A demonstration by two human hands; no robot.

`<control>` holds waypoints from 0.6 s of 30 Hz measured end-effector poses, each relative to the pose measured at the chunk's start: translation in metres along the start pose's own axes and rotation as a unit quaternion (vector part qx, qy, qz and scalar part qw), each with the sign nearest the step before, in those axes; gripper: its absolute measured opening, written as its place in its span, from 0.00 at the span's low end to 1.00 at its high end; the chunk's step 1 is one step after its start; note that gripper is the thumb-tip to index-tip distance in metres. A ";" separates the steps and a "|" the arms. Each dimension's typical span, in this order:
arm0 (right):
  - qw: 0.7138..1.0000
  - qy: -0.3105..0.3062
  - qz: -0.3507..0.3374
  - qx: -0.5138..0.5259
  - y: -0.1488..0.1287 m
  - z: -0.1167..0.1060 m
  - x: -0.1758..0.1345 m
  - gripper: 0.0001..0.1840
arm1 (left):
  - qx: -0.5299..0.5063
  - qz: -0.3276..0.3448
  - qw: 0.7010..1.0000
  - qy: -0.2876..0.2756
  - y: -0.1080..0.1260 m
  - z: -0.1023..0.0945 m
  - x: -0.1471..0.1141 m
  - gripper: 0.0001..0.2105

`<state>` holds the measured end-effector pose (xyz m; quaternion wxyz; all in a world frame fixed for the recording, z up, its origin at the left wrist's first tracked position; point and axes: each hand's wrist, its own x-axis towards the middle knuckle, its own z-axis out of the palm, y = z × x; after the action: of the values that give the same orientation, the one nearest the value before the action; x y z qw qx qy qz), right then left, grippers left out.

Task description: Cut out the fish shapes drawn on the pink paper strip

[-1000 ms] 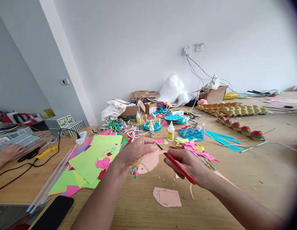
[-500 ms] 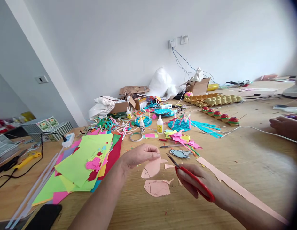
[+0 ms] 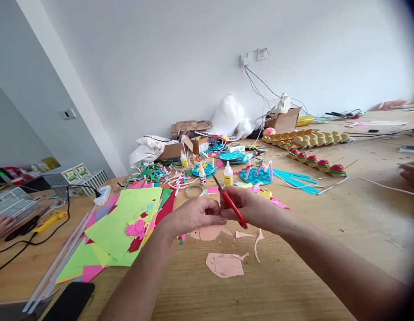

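Observation:
My left hand [image 3: 200, 215] is closed in a pinch on a pink paper fish [image 3: 208, 233], which hangs below the fingers with its head to the left. Touching it at the fingertips is my right hand [image 3: 245, 206], its fingers wrapped around red-handled scissors [image 3: 233, 207]. The blades point up and to the left, away from the fish. On the table below lies a second pink paper piece [image 3: 225, 265] with a fish drawn on it. Thin pink offcuts [image 3: 258, 245] lie to the right. What the pinched fingertips do to the fish's upper edge is hidden.
Coloured paper sheets [image 3: 121, 223] and a black phone [image 3: 69, 301] lie on the left. Behind my hands stand glue bottles [image 3: 228, 174], a tape roll [image 3: 194, 191] and blue craft pieces [image 3: 256, 174]. Other people's hands show at the right [image 3: 411, 173] and left [image 3: 2, 225] edges.
My right hand has moved up and left with the scissors to meet my left hand, and the blades tilt more upright. The fish lies more level. Another person's hand has appeared at the left edge.

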<state>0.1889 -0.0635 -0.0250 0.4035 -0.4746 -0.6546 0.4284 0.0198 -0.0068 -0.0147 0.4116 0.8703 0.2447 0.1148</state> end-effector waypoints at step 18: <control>0.918 0.302 -0.120 0.226 -0.013 0.014 0.031 0.16 | -0.267 0.100 0.900 0.328 -0.006 0.000 0.006 0.16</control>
<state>0.1649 -0.0380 -0.0132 0.7269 -0.3953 -0.4392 0.3498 0.0233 -0.0005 -0.0190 0.5116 0.6603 0.2378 0.4957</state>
